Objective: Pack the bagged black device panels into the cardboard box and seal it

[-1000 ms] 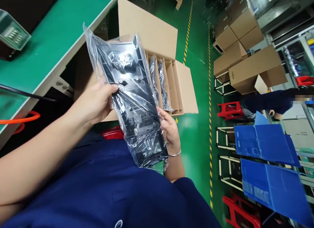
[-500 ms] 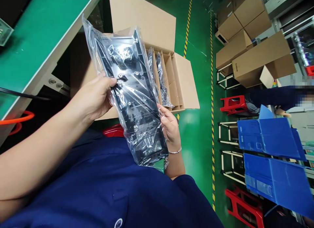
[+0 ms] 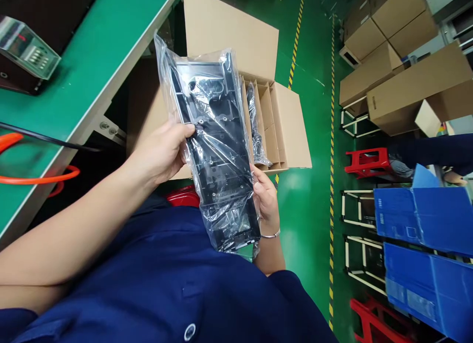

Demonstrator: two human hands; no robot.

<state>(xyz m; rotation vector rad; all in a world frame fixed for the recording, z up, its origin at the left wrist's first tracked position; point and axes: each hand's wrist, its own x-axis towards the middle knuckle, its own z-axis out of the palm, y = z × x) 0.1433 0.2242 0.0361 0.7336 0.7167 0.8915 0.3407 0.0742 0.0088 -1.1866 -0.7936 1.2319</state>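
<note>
Holds a long, black, ribbed plastic panel (image 3: 223, 153) tilted inside a loose, clear plastic bag (image 3: 164, 67), raised in front of a dark blue garment (image 3: 148, 284). Clamps the left edge in the left hand (image 3: 158, 153), with the thumb over the face and the fingers mostly out of sight behind (too hidden to tell how far curled). Pinches the opposite edge lower down in the right hand (image 3: 264, 195), with fingers nearly together on the rim and film. Partly covers an open brown cardboard carton (image 3: 293, 131), slotted with thin cardboard dividers (image 3: 271, 128) around another dark bagged part (image 3: 254, 126).

Could slip, in all likelihood through slick film under edge-only holds. Could swing down on freeing either side first. Could also snag slack plastic on the dividers, or bump a corner against the green tabletop (image 3: 96, 42), if turned carelessly.
</note>
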